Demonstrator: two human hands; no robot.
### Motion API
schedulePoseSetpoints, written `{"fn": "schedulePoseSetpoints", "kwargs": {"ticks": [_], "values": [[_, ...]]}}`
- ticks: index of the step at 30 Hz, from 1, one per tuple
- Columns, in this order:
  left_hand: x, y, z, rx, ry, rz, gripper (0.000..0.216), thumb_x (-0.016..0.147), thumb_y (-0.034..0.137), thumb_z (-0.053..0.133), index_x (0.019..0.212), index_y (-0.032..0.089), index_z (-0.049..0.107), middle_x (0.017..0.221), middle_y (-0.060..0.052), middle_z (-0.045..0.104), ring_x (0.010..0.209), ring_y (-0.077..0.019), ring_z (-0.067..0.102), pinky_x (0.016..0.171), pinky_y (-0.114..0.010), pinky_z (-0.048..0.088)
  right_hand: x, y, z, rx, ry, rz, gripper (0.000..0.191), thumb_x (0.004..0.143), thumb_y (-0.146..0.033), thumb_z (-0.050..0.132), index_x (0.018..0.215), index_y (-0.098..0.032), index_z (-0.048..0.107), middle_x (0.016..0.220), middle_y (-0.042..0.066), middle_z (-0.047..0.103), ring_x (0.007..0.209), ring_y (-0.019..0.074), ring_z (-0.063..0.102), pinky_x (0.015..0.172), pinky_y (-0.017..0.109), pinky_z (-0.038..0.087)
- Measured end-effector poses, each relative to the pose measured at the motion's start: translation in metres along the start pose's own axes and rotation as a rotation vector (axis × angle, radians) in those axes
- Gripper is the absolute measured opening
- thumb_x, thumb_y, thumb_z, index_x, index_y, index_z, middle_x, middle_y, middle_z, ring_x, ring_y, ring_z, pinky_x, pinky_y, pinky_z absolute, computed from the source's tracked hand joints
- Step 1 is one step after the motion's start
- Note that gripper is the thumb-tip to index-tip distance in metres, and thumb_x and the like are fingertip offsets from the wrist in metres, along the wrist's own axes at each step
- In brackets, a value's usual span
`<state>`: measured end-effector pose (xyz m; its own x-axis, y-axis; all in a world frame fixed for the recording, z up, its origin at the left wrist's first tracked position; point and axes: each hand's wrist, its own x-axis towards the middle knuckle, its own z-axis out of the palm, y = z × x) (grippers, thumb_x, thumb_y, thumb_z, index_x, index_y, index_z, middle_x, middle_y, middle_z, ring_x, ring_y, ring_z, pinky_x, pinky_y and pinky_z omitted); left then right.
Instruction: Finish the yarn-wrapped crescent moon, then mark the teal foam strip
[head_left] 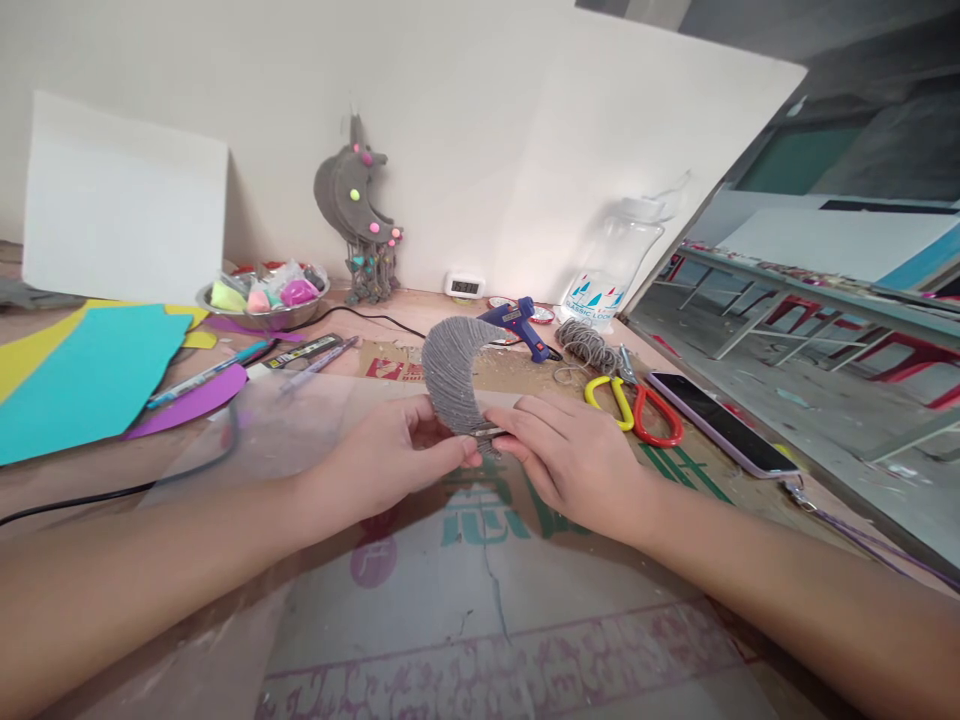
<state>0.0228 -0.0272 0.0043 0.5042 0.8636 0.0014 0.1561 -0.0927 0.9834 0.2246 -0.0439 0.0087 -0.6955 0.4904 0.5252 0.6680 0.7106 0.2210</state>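
Observation:
A crescent moon shape (450,375) wrapped in grey yarn stands upright above the work surface. My left hand (397,445) is closed around its lower left part, the thumb pressed along the bottom. At the lower right tip, the fingers of my right hand (570,455) pinch the moon. A bit of grey yarn shows under the fingertips, and a loose strand (495,575) lies on the sheet below. Behind the right hand lies a tangled bundle of grey yarn (589,345). A blue glue gun (519,325) rests just behind the moon.
Scissors (621,405) with yellow and red handles and a phone (720,425) lie at right. A bottle (611,265) stands behind them. Coloured sheets (97,370), pens and a metal bowl (259,315) are at left. A decorated grey moon (349,195) hangs against the white board.

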Motion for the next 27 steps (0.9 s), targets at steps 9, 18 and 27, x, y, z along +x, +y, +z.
{"fn": "schedulePoseSetpoints", "kwargs": {"ticks": [9,18,27], "values": [[-0.0003,-0.0017,-0.0003,0.008,-0.018,-0.007,0.015,0.079,0.024,0.060,0.091,0.017,0.065,0.089,-0.002,0.073,0.084,-0.0173,0.067,0.075,-0.027,0.052,-0.0012,0.0025,0.0027,-0.008,0.029,-0.039,0.024,0.094,-0.023,0.044,0.105,-0.011,0.060,0.081,0.006,0.066,0.072,0.0164,0.058,0.061,0.028,0.045],[0.0000,-0.0028,0.0000,-0.004,-0.034,-0.002,0.012,0.079,0.023,0.060,0.088,0.018,0.066,0.087,-0.001,0.073,0.084,-0.0167,0.067,0.075,-0.027,0.052,-0.0035,0.0047,0.0060,0.006,0.054,-0.062,0.022,0.092,-0.020,0.045,0.104,-0.009,0.060,0.080,0.007,0.065,0.072,0.0160,0.058,0.061,0.028,0.044],[0.0005,-0.0039,-0.0018,0.025,-0.059,0.017,0.015,0.080,0.024,0.060,0.093,0.019,0.066,0.088,-0.001,0.073,0.084,-0.0163,0.067,0.076,-0.026,0.051,-0.0041,0.0026,0.0064,0.000,0.059,-0.046,0.025,0.094,-0.023,0.042,0.105,-0.009,0.060,0.081,0.008,0.064,0.075,0.0168,0.059,0.065,0.029,0.048]]}}
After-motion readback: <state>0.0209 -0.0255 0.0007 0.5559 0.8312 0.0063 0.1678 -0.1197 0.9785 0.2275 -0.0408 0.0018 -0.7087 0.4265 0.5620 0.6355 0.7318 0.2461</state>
